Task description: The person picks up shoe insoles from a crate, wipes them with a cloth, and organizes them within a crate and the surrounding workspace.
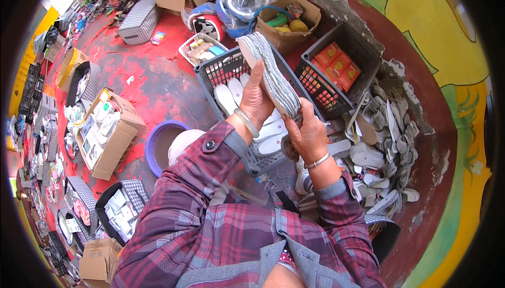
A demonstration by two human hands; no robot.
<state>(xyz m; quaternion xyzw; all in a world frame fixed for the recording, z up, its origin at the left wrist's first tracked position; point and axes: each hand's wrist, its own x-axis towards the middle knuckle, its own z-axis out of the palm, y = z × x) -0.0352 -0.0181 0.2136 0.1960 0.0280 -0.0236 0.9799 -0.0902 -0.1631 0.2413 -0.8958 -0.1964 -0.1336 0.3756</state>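
Note:
Both my hands hold a thick stack of shoe insoles [272,75], tilted over a grey plastic crate [256,165]. The stack's layered grey-and-white edges face right. My left hand [254,101] grips its left side, with the thumb up along the face. Around the lower end of the stack closes my right hand [307,134]. Inside the crate below lie rows of white insoles [226,98], partly hidden by my hands and wrists. A large loose heap of grey and white insoles [386,146] lies to the right.
A dark crate [363,43] with red boxes [339,67] stands beyond the right hand. Behind the grey crate are a small white basket [185,51] and a cardboard box [295,39]. At left are a purple basin [152,151] and an open carton [121,140] of packages.

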